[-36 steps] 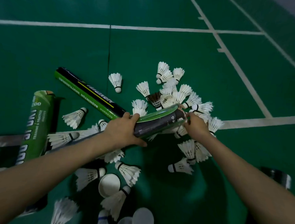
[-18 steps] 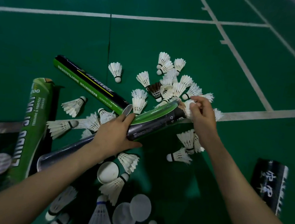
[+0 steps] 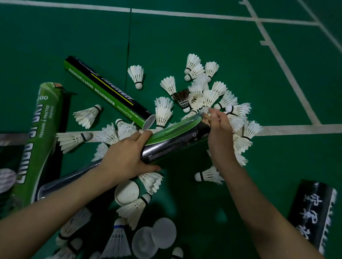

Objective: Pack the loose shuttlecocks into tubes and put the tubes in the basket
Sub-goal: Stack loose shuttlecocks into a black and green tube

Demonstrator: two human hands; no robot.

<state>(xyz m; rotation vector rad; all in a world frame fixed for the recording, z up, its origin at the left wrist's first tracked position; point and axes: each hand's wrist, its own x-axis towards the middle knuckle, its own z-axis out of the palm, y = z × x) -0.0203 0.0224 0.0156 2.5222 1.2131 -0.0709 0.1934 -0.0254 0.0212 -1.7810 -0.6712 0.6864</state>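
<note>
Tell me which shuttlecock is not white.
The dark-feathered shuttlecock, lying just beyond the held tube; every other visible one has white feathers.

White court lines (image 3: 191, 14) cross the green floor (image 3: 52, 42), which a dark seam (image 3: 129, 39) splits.

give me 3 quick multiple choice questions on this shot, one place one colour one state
1. The right hand is at:
A. the far mouth of the held tube
B. a loose lid
C. the far-right black tube
2. The odd shuttlecock has feathers that are:
A. red
B. dark
C. blue
3. The left hand:
A. lies flat
B. holds a lid
C. grips the held tube
Key: 1A, it reaches that open end; 2B, the rest are white; 3C, fingers and thumb wrap it.
</note>
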